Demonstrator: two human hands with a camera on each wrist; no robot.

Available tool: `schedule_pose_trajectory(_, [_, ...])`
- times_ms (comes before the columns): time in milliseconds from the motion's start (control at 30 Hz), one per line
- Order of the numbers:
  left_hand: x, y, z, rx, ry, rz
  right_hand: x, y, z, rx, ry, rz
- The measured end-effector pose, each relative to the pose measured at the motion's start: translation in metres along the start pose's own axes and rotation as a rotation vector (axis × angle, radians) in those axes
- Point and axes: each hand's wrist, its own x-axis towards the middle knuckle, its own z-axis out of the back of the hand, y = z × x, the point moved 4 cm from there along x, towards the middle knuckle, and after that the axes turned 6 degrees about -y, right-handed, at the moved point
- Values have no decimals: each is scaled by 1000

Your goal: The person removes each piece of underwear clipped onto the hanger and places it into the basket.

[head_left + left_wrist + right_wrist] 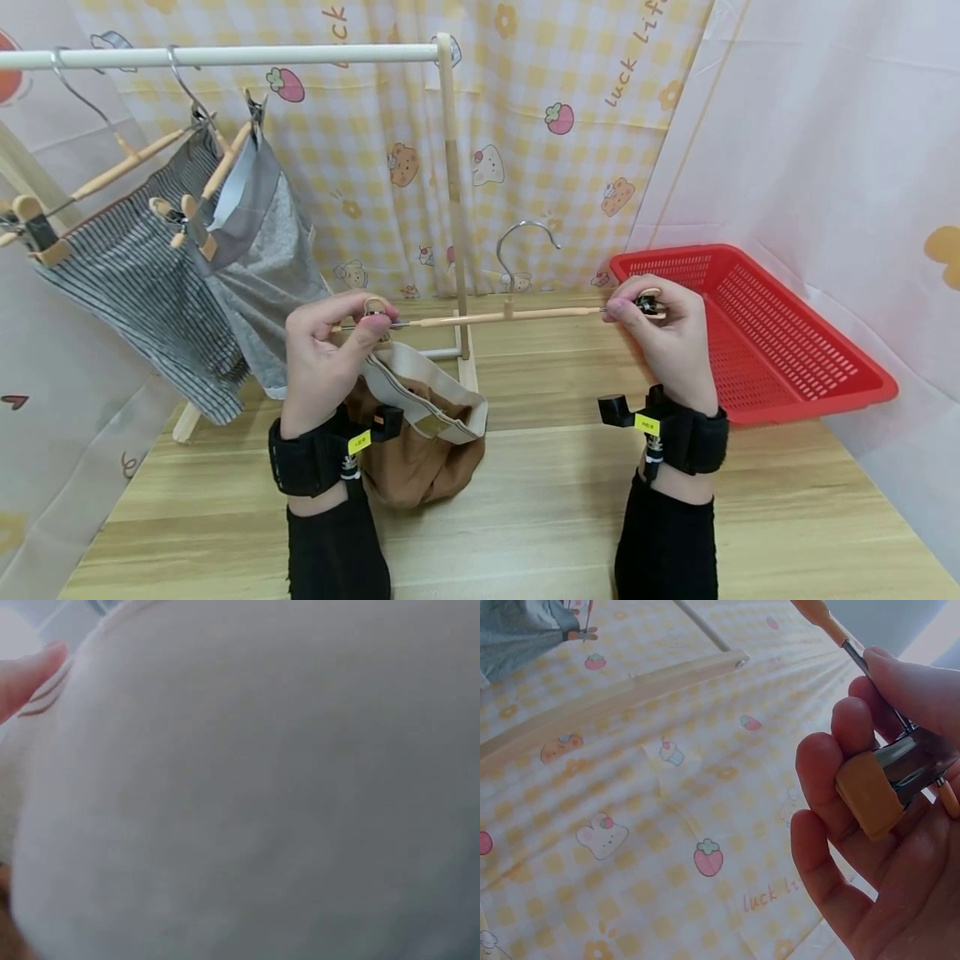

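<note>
You are holding the wooden clip hanger level above the table: left hand pinching its clip on the brown shorts, right hand pinching the other clip, not yet fastened.

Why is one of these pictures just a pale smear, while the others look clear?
Left wrist view: pale fabric sits right against the lens, wholly out of focus, with only a fingertip showing. Head view: sharp and evenly lit, but the rail bows from wide-angle distortion. Right wrist view: the clip is sharp.
</note>
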Motion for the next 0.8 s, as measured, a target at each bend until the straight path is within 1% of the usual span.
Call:
schedule_pose_trajectory(100, [0,0,0,2,-27,2,0,0,0,15,4,5])
schedule_pose_trajectory(233, [1,0,-1,5,-48,4,0,0,0,1,-2,7])
schedule_pose_trajectory(533, [1,-1,-2,-7,-46,-13,0,2,0,-16,-6,7])
schedule_pose_trajectory(800, [1,-2,-3,20,-75,-34,0,1,0,-13,-10,8])
